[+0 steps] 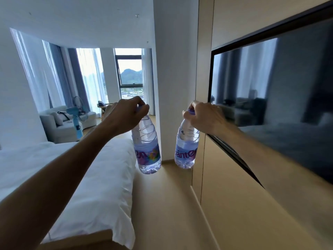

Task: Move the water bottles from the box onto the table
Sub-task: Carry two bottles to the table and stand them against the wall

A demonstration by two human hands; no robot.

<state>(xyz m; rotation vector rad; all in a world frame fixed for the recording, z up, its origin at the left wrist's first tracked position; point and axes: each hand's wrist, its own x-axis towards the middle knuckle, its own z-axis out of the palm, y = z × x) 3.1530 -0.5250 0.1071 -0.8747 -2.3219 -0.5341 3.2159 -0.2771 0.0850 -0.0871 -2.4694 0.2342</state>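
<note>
Two clear plastic water bottles with purple labels and purple caps hang in the air in front of me. My left hand (pixel 128 112) grips the left bottle (pixel 146 145) by its cap and neck. My right hand (pixel 203 117) holds the right bottle (pixel 186 147) the same way, from the top. Both bottles hang nearly upright, slightly tilted, about chest high above the floor aisle. Neither the box nor a table shows in this view.
A bed with white sheets (pixel 75 170) fills the lower left. A wall-mounted TV (pixel 281 98) and beige wall panels line the right. A white pillar (pixel 173 78) stands ahead. Beyond are a sofa (pixel 59 123), a blue fan (pixel 77 116) and a window (pixel 129 74).
</note>
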